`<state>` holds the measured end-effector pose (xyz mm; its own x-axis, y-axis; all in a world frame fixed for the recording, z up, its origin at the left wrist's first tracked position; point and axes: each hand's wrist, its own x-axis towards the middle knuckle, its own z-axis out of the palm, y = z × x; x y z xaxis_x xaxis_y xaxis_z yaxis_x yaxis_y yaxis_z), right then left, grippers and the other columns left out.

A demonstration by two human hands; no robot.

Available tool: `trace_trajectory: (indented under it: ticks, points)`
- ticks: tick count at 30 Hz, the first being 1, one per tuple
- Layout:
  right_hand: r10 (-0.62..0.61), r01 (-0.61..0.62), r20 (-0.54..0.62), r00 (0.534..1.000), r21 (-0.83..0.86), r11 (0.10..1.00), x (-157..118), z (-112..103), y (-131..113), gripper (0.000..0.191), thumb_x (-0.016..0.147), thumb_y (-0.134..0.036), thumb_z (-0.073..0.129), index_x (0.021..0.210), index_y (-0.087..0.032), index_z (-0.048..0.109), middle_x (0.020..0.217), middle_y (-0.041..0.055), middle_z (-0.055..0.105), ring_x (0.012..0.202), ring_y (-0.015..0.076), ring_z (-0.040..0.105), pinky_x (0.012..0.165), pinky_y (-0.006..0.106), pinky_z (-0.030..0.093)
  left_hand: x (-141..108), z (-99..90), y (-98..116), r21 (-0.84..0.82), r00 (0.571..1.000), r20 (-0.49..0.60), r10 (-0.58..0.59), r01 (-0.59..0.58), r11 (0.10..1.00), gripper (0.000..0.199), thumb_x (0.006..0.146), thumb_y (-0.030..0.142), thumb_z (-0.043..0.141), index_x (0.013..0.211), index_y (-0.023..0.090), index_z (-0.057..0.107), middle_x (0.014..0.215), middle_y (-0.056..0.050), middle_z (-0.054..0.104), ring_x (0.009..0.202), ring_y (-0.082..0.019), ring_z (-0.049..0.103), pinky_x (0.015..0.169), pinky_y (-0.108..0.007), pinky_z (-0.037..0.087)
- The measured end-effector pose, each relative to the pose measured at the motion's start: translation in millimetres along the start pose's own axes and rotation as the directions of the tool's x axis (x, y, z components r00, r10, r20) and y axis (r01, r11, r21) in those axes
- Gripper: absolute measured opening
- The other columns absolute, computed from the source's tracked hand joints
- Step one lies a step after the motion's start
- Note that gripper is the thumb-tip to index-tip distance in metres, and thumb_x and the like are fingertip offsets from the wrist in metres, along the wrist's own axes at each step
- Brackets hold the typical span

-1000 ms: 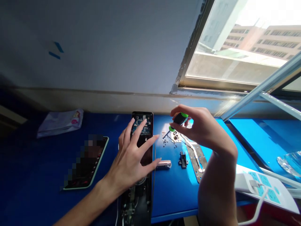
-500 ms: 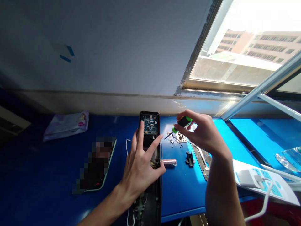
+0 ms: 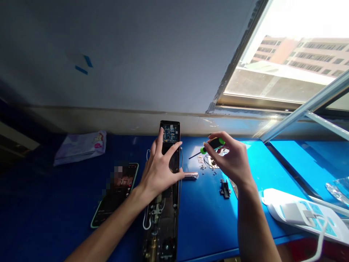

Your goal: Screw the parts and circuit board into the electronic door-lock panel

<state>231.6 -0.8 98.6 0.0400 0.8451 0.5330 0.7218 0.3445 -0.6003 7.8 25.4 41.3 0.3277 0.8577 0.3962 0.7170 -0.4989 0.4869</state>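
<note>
A long black device casing [image 3: 170,214] lies open on the blue table, with a blue circuit board [image 3: 171,134] at its far end. My left hand [image 3: 160,165] rests over the casing, fingers spread across its width near the board. To the right, my right hand [image 3: 230,154] is closed around the black and green handle of a screwdriver [image 3: 212,145]. The screwdriver's shaft points left and down, apart from the casing. Small screws [image 3: 202,167] lie on the table below it, beside a speaker-like part partly hidden by my right hand.
A pinkish metallic cylinder [image 3: 191,175] touches or adjoins the casing's right side. Further right are a black bracket [image 3: 225,189] and a white power strip [image 3: 283,207]. On the left lie a phone [image 3: 117,196] and a purple packet [image 3: 80,147].
The casing and my left hand have shifted away from me, toward the wall, and slightly left. My right hand still holds the screwdriver, its shaft now lying flatter. The view has shifted slightly.
</note>
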Motion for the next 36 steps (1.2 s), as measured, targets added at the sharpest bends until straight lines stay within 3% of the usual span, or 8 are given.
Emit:
trace_trajectory:
  ticks: [7, 10, 12, 16, 21, 28, 36]
  points:
    - [0.069, -0.068, -0.092, 0.993, 0.024, 0.997, -7.8, 20.6, 5.4, 0.015, 0.092, -0.035, 0.073, 0.097, -0.024, 0.066, 0.088, 0.0004, 0.076, 0.075, 0.0154, 0.072, 0.071, 0.03, 0.055, 14.9, 1.9, -12.9, -0.029, 1.0, -0.003, 0.017, -0.017, 0.999, 0.085, 0.074, 0.032, 0.087, 0.152, 0.031, 0.053, 0.179, -0.006, -0.005, 0.157, -0.05, 0.026, 0.121, -0.064, 0.043]
    - [0.116, -0.115, -0.115, 0.987, 0.018, 0.993, -17.7, 30.9, 7.4, 0.015, 0.093, -0.036, 0.072, 0.095, -0.024, 0.062, 0.088, 0.001, 0.075, 0.076, 0.0168, 0.072, 0.072, 0.031, 0.055, 2.9, 3.8, -16.3, -0.009, 0.998, -0.045, -0.032, 0.031, 0.999, 0.096, 0.078, 0.044, 0.085, 0.162, 0.036, 0.037, 0.179, -0.006, -0.008, 0.161, -0.052, 0.01, 0.125, -0.07, 0.031]
    - [0.147, -0.147, -0.098, 0.984, 0.0, 0.989, -27.2, 38.2, 8.3, 0.016, 0.093, -0.036, 0.071, 0.094, -0.025, 0.059, 0.09, 0.0016, 0.074, 0.078, 0.0181, 0.071, 0.072, 0.032, 0.054, -11.4, 5.0, -16.7, 0.004, 0.992, -0.041, -0.123, 0.123, 0.992, 0.104, 0.079, 0.051, 0.084, 0.165, 0.039, 0.027, 0.179, -0.008, -0.01, 0.159, -0.057, 0.006, 0.122, -0.078, 0.027]
    - [0.196, -0.196, -0.008, 0.981, -0.065, 0.978, -47.8, 53.0, 7.3, 0.016, 0.095, -0.033, 0.066, 0.088, -0.025, 0.054, 0.088, 0.0018, 0.071, 0.078, 0.0196, 0.068, 0.07, 0.032, 0.048, -38.8, 7.6, -14.1, -0.08, 0.987, 0.022, -0.161, 0.162, 0.984, 0.104, 0.085, 0.048, 0.079, 0.168, 0.041, 0.015, 0.178, -0.01, -0.01, 0.16, -0.051, 0.014, 0.121, -0.071, 0.036]
    - [0.239, -0.223, 0.116, 0.964, -0.136, 0.965, -65.9, 65.4, 2.1, 0.017, 0.097, -0.028, 0.056, 0.085, -0.026, 0.044, 0.085, 0.0012, 0.063, 0.077, 0.02, 0.061, 0.07, 0.032, 0.042, -49.8, 12.3, -12.7, -0.139, 0.99, -0.005, -0.144, 0.142, 0.98, 0.096, 0.088, 0.045, 0.076, 0.167, 0.039, 0.02, 0.179, -0.009, -0.009, 0.163, -0.043, 0.015, 0.126, -0.063, 0.033]
    - [0.292, -0.227, 0.309, 0.905, -0.229, 0.947, -75.9, 79.2, 3.3, 0.016, 0.086, -0.017, 0.056, 0.087, -0.026, 0.044, 0.08, -0.0002, 0.058, 0.074, 0.0198, 0.056, 0.066, 0.029, 0.036, -41.9, 15.1, -11.8, -0.153, 0.988, -0.017, -0.151, 0.146, 0.977, 0.093, 0.085, 0.034, 0.078, 0.165, 0.033, 0.029, 0.179, -0.01, 0.005, 0.163, -0.038, 0.018, 0.129, -0.055, 0.033]
    - [0.306, -0.178, 0.378, 0.874, -0.338, 0.924, -70.6, 90.7, 4.7, 0.008, 0.092, -0.022, 0.057, 0.099, -0.023, 0.055, 0.09, 0.0047, 0.065, 0.076, 0.0201, 0.06, 0.064, 0.029, 0.035, -27.6, 16.2, -13.2, -0.166, 0.989, -0.008, -0.148, 0.144, 0.976, 0.093, 0.083, 0.033, 0.079, 0.163, 0.031, 0.033, 0.178, -0.013, 0.002, 0.163, -0.038, 0.017, 0.129, -0.054, 0.03]
